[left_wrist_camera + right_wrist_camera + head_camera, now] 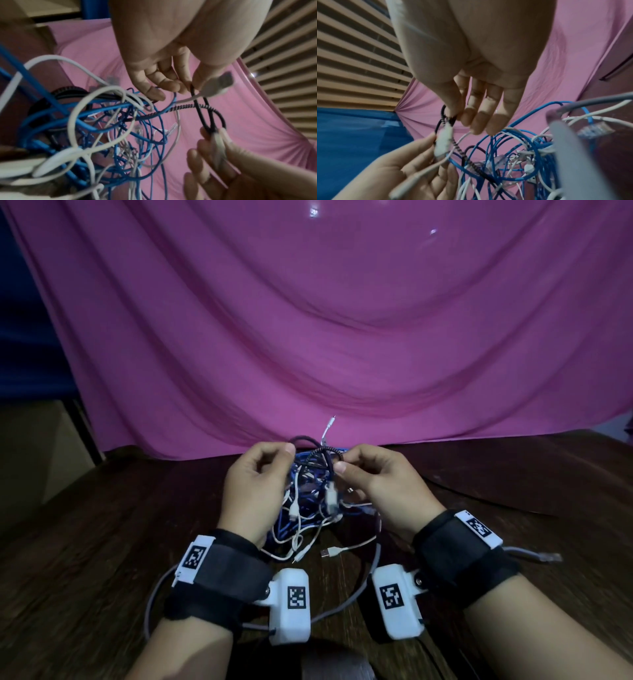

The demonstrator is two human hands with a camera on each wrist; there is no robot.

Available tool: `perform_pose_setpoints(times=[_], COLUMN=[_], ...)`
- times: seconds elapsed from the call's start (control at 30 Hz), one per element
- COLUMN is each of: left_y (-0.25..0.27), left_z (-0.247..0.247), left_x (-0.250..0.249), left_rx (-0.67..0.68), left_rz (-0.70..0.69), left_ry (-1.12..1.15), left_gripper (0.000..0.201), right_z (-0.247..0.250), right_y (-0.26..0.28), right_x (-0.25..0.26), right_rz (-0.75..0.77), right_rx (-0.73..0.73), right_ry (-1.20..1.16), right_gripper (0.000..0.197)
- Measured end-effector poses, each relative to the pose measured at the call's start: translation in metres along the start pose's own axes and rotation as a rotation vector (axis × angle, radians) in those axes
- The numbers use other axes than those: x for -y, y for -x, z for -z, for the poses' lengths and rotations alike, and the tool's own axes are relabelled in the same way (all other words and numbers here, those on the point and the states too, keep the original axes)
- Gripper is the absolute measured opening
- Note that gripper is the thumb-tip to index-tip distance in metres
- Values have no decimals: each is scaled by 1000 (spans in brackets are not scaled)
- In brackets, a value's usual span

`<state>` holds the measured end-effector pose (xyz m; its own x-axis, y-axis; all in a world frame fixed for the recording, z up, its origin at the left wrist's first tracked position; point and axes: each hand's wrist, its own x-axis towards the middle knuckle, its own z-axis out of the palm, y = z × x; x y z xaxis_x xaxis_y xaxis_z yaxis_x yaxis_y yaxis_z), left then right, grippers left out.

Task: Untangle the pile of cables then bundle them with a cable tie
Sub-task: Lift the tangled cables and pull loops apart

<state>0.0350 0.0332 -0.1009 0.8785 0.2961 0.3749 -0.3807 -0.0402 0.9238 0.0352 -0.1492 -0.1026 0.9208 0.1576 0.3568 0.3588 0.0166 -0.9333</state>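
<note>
A tangle of blue, white and dark cables (308, 505) hangs and lies on the dark wooden table (102, 542) between my raised hands. My left hand (279, 462) pinches a loop of the dark braided cable (318, 458) between thumb and fingers. My right hand (342, 470) pinches the same dark cable (442, 119) a little to the right. In the left wrist view the dark braided cable (197, 106) runs from my left hand (188, 86) down to my right hand (211, 135). A white USB plug (221, 83) dangles beside it.
A pink cloth (342, 337) hangs behind the table. A grey cable (359, 594) curves over the tabletop under my wrists, and its plug (548, 558) lies at the right. A loose white USB plug (330, 552) rests near the front.
</note>
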Motion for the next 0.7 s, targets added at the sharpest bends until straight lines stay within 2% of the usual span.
perform_pose_setpoints(times=[0.07,0.17,0.27,0.33,0.4,0.47,0.6,0.7], left_y=[-3,-3,-2,-2,-1,0,-5,-4], left_z=[-1,-3,-4,-1,2,4,6,4], left_x=[2,1,-7,-11,-11,-12,-14,-11], left_rx=[-52,-29,3,40,116,145,2,5], left_rz=[79,150,254,292,300,298,252,250], left_ry=[44,61,267,354,278,242,427,522], left_gripper=[16,16,19,28,38,36,25,24], right_z=[-3,-5,-6,-8,-11,-10,-10,-11], right_y=[1,3,4,5,6,7,8,7], right_x=[-2,-3,2,5,7,7,9,8], right_rz=[-22,-61,-115,-133,-149,-162,-164,-180], right_rx=[23,28,48,80,89,89,108,103], right_ry=[21,-3,-89,-139,-183,-197,-208,-175], right_gripper=[21,25,23,19,22,25,25,26])
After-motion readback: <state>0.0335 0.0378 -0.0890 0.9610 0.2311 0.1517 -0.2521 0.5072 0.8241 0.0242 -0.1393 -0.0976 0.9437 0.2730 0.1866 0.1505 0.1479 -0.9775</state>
